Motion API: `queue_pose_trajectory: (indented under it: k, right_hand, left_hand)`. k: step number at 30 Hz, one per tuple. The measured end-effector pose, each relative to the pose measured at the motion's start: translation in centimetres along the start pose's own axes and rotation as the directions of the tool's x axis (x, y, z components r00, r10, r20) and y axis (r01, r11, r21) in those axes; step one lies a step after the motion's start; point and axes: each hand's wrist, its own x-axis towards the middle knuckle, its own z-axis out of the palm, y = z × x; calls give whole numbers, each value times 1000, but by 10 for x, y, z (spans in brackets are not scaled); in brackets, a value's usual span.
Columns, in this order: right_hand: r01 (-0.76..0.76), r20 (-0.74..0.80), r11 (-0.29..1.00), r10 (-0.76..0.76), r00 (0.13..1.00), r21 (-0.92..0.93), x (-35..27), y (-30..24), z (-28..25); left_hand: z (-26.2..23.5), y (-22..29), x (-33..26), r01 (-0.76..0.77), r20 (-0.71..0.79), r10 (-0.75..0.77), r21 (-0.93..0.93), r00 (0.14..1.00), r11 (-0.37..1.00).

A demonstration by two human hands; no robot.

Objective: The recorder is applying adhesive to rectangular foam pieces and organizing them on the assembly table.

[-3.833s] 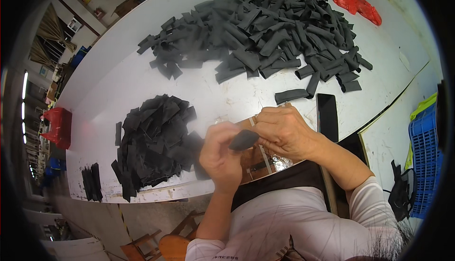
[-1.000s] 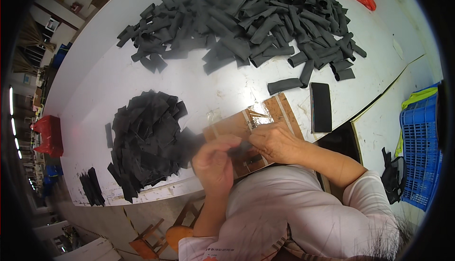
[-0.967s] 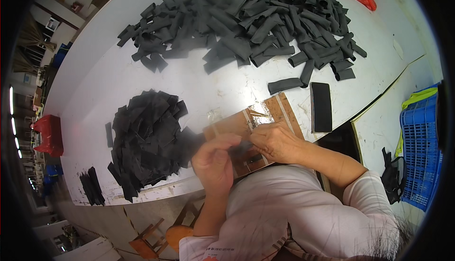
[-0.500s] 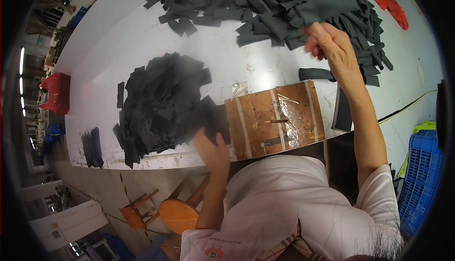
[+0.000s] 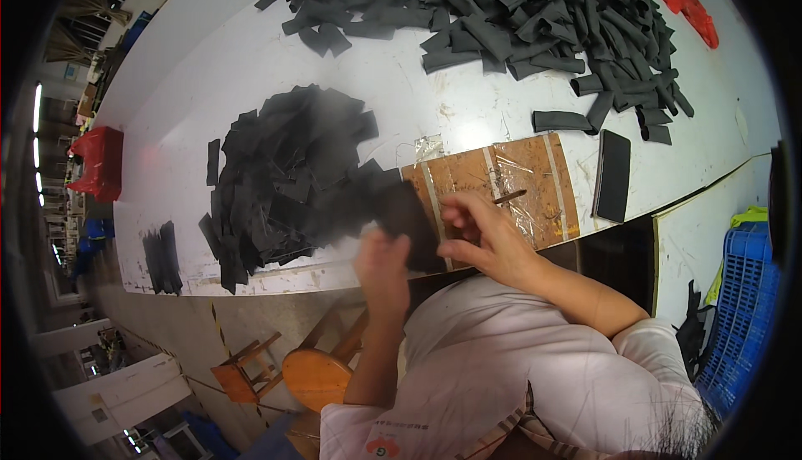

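My left hand is at the table's near edge, smeared by motion, its fingers curled beside a blurred black fabric piece. Whether it grips that piece cannot be made out. Over the brown board my right hand is bent, thumb and forefinger apart beside the same piece's right edge. A slim brown pointed stick lies on the board, which has strips of clear tape across it. Left of the board spreads a heap of flat black fabric pieces.
A larger pile of dark grey folded fabric strips covers the far side. A black phone-like slab lies right of the board. Red bags are at left and far right. A blue crate and wooden stool stand below.
My right hand has come down from the far pile to the board, near my left hand. The black fabric piece and my left hand have shifted right, and the board has turned slightly.
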Motion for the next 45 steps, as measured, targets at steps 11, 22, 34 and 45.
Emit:
queue_pose_trajectory:
  k: [11,22,34,45]
  right_hand:
    - [-181,380,961,91,920,208,14,1,-4]
    - [60,707,997,-10,707,-46,31,-16,-12]
    - [387,57,860,-391,919,-334,7,-39,6]
    - [223,122,955,-201,972,-198,9,-20,17]
  left_hand:
    - [5,33,-13,135,62,-121,-351,991,927]
    - [-15,76,24,4,548,-312,491,776,871]
    - [-8,35,-13,-72,184,16,302,983,950]
    - [23,14,-18,-472,0,590,600,808,646]
